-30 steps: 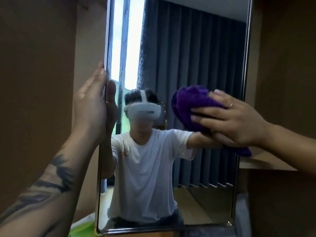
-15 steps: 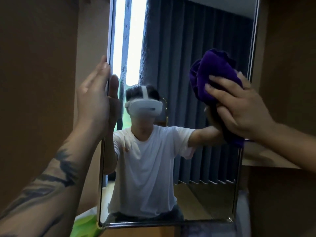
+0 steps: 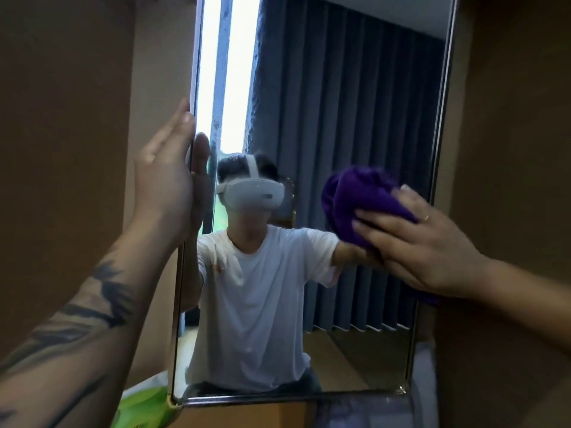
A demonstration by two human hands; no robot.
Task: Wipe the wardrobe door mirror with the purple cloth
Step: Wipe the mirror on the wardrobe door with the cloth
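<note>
Left hand (image 3: 167, 180), fingers straight, braces mirror (image 3: 340, 118) edge to steady the door. Right hand (image 3: 423, 242), fingers spread flat, presses purple cloth (image 3: 361, 196) against the glass.

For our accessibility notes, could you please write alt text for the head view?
A right hand presses a purple cloth against the wardrobe door mirror, near its right edge. The left hand lies flat along the mirror's left edge.
</note>
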